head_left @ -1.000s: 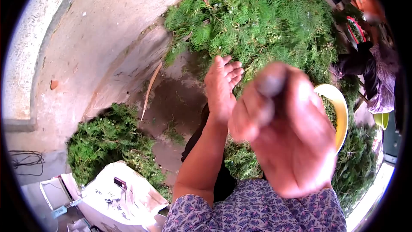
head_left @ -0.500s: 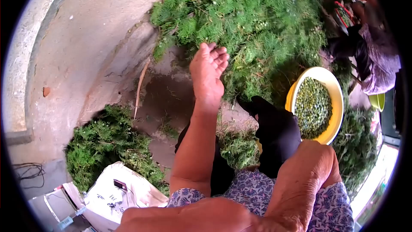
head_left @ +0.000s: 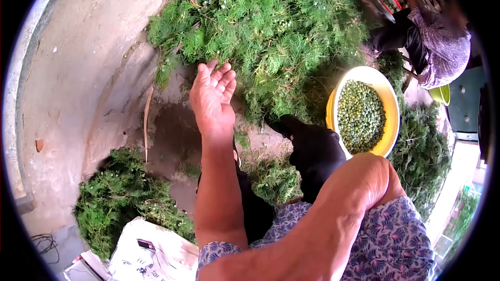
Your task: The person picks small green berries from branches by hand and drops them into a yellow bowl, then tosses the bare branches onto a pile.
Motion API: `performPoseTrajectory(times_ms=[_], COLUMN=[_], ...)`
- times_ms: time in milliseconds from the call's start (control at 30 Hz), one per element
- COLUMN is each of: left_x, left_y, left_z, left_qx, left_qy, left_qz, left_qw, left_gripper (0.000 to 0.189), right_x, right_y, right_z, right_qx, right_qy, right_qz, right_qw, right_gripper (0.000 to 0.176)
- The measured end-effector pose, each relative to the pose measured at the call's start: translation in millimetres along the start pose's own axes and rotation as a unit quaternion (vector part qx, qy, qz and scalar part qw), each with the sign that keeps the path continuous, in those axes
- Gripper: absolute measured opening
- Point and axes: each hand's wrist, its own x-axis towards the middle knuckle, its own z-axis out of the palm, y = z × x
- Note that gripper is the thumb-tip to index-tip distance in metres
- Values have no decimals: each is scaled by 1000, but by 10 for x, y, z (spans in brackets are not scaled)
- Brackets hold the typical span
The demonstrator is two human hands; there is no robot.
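Palm up, my left hand (head_left: 214, 101) is held out over the ground with its fingers loosely apart and nothing in it. Its fingertips overlap the near edge of a large heap of green conifer branches (head_left: 276, 26) in this view. My right arm (head_left: 344, 192) is bent at the elbow, and its forearm crosses in front of my body toward the lower left. The right hand itself is outside the picture. Beyond my right elbow stands a yellow basin (head_left: 391, 143) holding many small green cones or berries (head_left: 361, 117).
Cut branches (head_left: 125, 192) lie at the lower left, by a white box or sack (head_left: 166, 252) with a phone-like device on it. More greenery (head_left: 422, 151) lies at right. A co-worker (head_left: 440, 47) sits upper right near a lime-green container (head_left: 441, 94). A wall (head_left: 78, 73) rises at left.
The view has shifted, so the heap and basin sit further left. My left hand stays open and palm up. The right forearm has swung lower at the bottom of the view.
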Motion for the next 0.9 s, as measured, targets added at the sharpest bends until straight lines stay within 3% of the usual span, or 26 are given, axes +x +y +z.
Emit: performPoseTrajectory(times_ms=[33, 100, 133, 200, 267, 333, 400, 433, 500, 633, 900], left_x=[2, -22, -29, -33, -22, -52, -105, -131, -156, -151, -147], left_y=[17, 58, 76, 124, 147, 174, 154, 142, 114, 128, 96], left_z=[2, -41, -60, -141, -140, -108, -69, -48, -19, 14, 119], left_qx=[-4, -7, -11, -25, -22, -29, -22, -36, -37, -20, 13], left_qy=[14, 16, 17, 10, 68, 77, 55, 37, 33, 37, 50], left_qz=[-5, 11, 24, 38, 37, 36, 31, 20, 3, -42, -102], left_qw=[1000, 1000, 1000, 999, 997, 996, 998, 998, 999, 998, 993], left_gripper=[41, 40, 40, 42, 40, 38, 35, 33, 32, 30, 34], right_x=[-130, -390, -466, -735, -1105, -1696, -2311, -2350, -2383, -2395, -2423], right_y=[-155, 110, 22, 181, 337, 653, 922, 994, 1107, 1367, 1967], right_z=[-59, -289, -534, -950, -1509, -2027, -2456, -2614, -2903, -3419, -4309], right_qx=[-104, -43, -88, -254, -378, -541, -601, -600, -566, -623, -646], right_qy=[-38, -78, -11, 135, 185, 112, 81, 80, 73, 115, 193], right_qz=[106, 158, 220, 255, 454, 513, 541, 541, 679, 629, 570], right_qw=[988, 983, 971, 923, 785, 657, 583, 584, 463, 451, 469], right_gripper=[34, 35, 11, 13, 13, 25, 37, 37, 50, 36, 59])
